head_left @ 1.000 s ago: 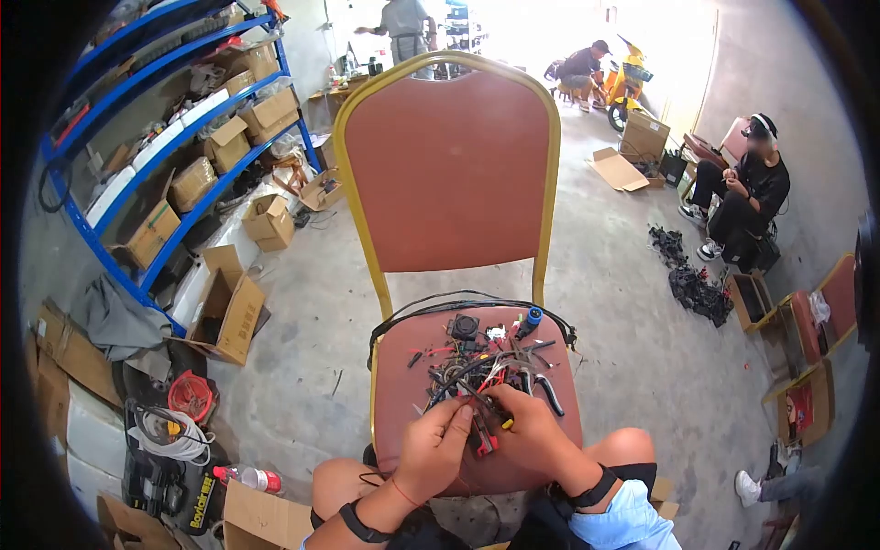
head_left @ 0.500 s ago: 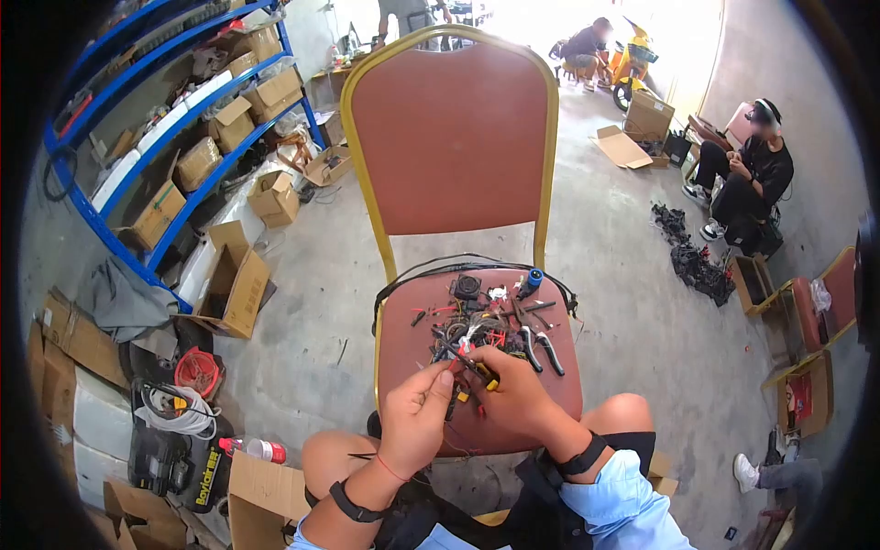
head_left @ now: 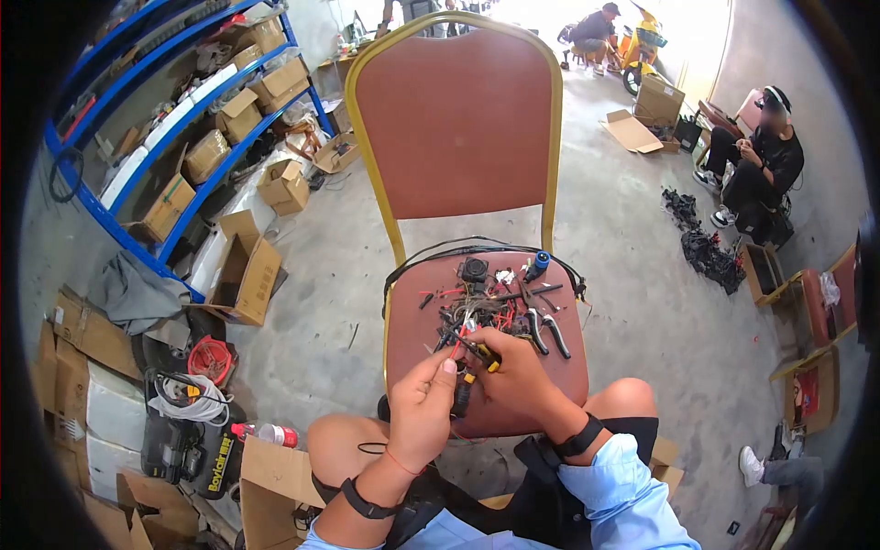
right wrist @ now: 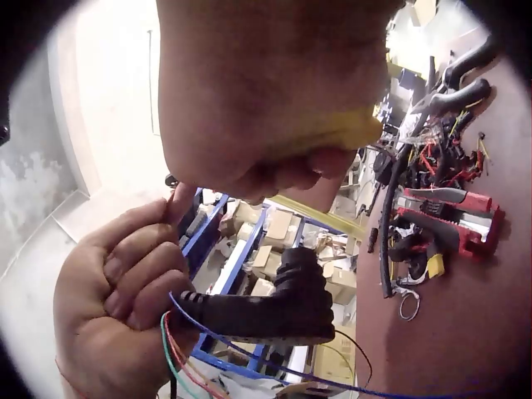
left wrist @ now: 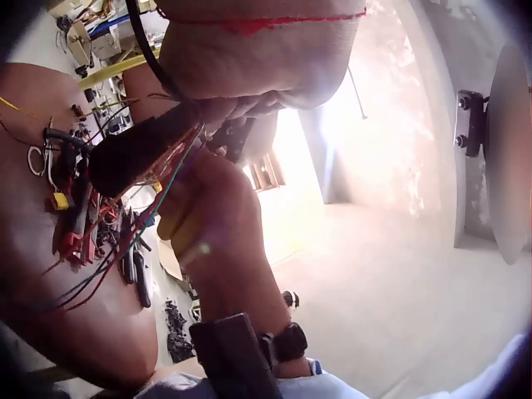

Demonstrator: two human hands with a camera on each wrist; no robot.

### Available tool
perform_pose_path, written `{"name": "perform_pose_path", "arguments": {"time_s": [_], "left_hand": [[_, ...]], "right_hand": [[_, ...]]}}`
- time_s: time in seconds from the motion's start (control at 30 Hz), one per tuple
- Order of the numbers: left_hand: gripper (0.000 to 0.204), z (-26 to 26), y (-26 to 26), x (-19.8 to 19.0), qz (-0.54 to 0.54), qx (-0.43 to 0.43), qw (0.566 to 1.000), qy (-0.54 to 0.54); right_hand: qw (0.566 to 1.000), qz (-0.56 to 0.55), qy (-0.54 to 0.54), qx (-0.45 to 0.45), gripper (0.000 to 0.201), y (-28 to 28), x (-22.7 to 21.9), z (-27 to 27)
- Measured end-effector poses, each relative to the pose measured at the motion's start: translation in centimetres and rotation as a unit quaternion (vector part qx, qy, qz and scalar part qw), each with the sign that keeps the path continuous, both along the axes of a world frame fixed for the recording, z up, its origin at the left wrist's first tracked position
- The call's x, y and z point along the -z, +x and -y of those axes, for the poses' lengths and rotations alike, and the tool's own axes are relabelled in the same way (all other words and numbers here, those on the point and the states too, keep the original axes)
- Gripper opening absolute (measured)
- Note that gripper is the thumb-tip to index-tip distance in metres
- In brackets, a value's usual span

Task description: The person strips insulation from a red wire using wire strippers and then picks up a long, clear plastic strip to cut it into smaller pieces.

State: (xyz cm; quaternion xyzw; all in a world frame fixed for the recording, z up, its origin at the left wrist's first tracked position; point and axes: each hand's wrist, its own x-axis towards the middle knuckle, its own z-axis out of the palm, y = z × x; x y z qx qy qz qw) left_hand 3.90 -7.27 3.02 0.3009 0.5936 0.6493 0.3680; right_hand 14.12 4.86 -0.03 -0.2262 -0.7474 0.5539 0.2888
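Above the front of a red chair seat [head_left: 417, 367], my left hand [head_left: 423, 408] pinches thin wires at a black cable. From this hand a ribbed black connector [right wrist: 266, 316] hangs, with blue, red and green wires beside it. Close on its right, my right hand [head_left: 522, 371] has its fingers curled round a yellow-handled tool [head_left: 492, 360]; the tool's tip is hard to make out. In the right wrist view, both hands' fingertips nearly meet. A red-and-black tool [right wrist: 453, 220] lies on the seat beside a metal ring [right wrist: 409, 305].
Pliers [head_left: 548, 335], a blue-ended connector [head_left: 538, 266] and a heap of wire scraps [head_left: 486, 316] lie on the seat. Long black cables run along its back edge. Blue shelving [head_left: 174, 147] with boxes stands left; a seated person [head_left: 765, 156] is at right.
The head view has tilted, so the chair sits higher in it. Both hands stay close together, with the wires and yellow-handled tool still held; the black connector shows below them now.
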Motion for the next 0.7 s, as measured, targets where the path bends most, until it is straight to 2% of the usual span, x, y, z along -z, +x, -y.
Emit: {"name": "perform_pose_path", "arguments": {"time_s": [0.2, 0.3, 0.4, 0.6, 0.7], "left_hand": [[0.031, 0.5, 0.4, -0.8, 0.031, 0.012, 0.999, -0.005], [0.031, 1.3, 0.3, -1.2, 0.052, 0.023, 0.998, -0.023], [0.031, 1.5, 0.6, -1.8, 0.061, 0.020, 0.998, -0.018], [0.033, 2.0, 1.1, -2.4, 0.049, 0.012, 0.999, -0.022], [0.034, 2.7, 1.2, -3.0, 0.055, 0.024, 0.997, -0.042]], "right_hand": [[0.998, 0.000, -0.063, -0.015, 0.028, 0.2, 0.9, -0.2], [1.000, -0.010, 0.004, -0.011, 0.015, 0.2, 0.9, -0.1], [0.999, -0.024, 0.034, -0.027, 0.016, 0.2, 0.7, -0.1], [0.998, -0.033, 0.029, -0.041, 0.018, 0.3, 0.3, -0.1], [0.995, -0.077, 0.058, -0.035, 0.019, 0.3, 0.3, 0.4]]}}
